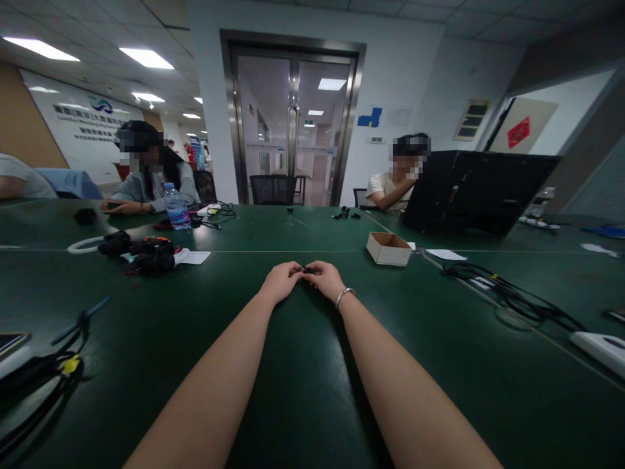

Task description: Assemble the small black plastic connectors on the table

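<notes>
Both arms reach forward over the dark green table, and my hands meet near its middle. My left hand is closed, its fingertips pinching one side of a small black piece. From the other side, my right hand pinches the same piece with thumb and fingers, a silver bracelet at its wrist. Fingers cover most of the piece, so its kind cannot be made out. An open cardboard box stands to the right beyond my right hand; its inside bottom is hidden.
Small black pieces lie farther back. At left are a dark bundle of gear, a water bottle and black cables. More cables and a large black panel are at right. Two people sit across the table.
</notes>
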Available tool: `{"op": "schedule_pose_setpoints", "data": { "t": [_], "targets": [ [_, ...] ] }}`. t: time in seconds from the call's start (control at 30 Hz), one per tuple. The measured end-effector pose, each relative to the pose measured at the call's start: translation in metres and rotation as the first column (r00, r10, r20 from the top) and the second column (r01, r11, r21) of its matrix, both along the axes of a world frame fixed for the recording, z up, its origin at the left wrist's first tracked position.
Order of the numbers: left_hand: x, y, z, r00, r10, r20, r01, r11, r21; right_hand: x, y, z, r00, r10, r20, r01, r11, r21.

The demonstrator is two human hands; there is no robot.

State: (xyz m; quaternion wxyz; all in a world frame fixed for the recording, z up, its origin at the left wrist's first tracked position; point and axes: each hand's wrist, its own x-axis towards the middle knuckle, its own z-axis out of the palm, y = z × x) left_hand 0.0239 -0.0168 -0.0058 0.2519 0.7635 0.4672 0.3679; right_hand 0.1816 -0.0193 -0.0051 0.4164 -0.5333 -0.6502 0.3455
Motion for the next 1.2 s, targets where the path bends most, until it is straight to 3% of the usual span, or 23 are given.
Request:
{"op": "schedule_pose_setpoints", "data": {
  "t": [0.17, 0.43, 0.6, 0.8, 1.03, 1.2],
  "targets": [
    [-0.001, 0.002, 0.0, 1.0, -0.022, 0.001, 0.022, 0.999, -0.028, 0.001, -0.001, 0.001, 0.999, -0.033, -0.032, 0.034, 0.999, 0.024],
    [-0.001, 0.0, 0.001, 0.995, 0.006, -0.1, -0.005, 1.0, 0.005, 0.0, -0.001, 0.0, 0.973, -0.071, -0.221, 0.075, 0.997, 0.011],
    [0.0, -0.001, 0.003, 0.991, 0.076, -0.111, -0.073, 0.997, 0.032, 0.0, -0.001, -0.001, 0.988, -0.067, -0.136, 0.073, 0.996, 0.046],
    [0.0, -0.008, 0.009, 0.981, 0.046, -0.19, -0.039, 0.999, 0.038, 0.001, 0.005, -0.004, 0.998, -0.066, -0.023, 0.067, 0.995, 0.068],
    [0.006, -0.015, 0.017, 0.85, 0.188, -0.493, -0.11, 0.977, 0.183, 0.005, 0.008, -0.002, 0.978, 0.006, -0.208, -0.01, 1.0, -0.017],
    [0.009, -0.015, 0.018, 0.795, 0.229, -0.563, -0.116, 0.967, 0.229, 0.008, 0.007, 0.0, 0.93, 0.022, -0.366, -0.032, 0.999, -0.021]
  ]
}}
